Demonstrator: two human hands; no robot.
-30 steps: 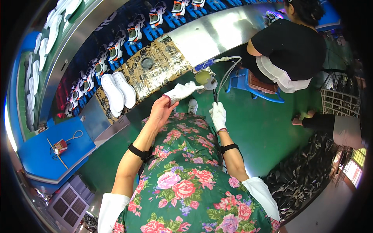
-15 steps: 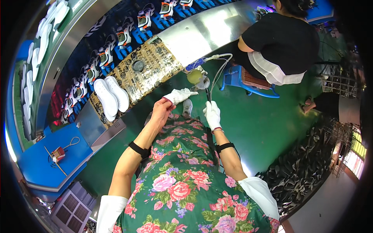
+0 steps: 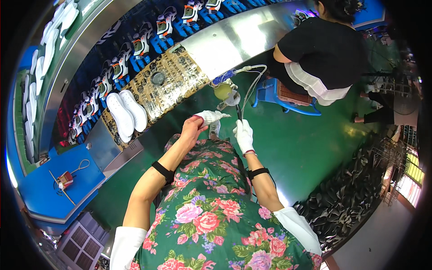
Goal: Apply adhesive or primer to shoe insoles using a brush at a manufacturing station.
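Observation:
My left hand point(image 3: 191, 128), bare and closed, pinches the cuff of a white knit glove point(image 3: 211, 117) whose fingers stretch to the right. My right hand point(image 3: 244, 136) wears a matching white glove with a red cuff. It is closed around a slim dark handle point(image 3: 239, 112) that points away from me. The handle's far end meets a small pale cup-like piece point(image 3: 232, 98); what sort of tool it is, I cannot tell. Just beyond sits a round yellowish-green container point(image 3: 222, 91), beside a blue fitting point(image 3: 224, 77) with clear tubing.
Two white shoe soles point(image 3: 126, 114) lie on a taped board point(image 3: 175, 76) at the bench edge. Behind it, a line carries several shoe uppers point(image 3: 141, 45). A person in black point(image 3: 321, 54) sits at right on a blue stool point(image 3: 265, 92). Dark pieces point(image 3: 342, 202) are heaped at lower right.
Both hands keep their hold. My left hand and the glove have shifted slightly right relative to the bench. At far right, a person in dark clothes has moved.

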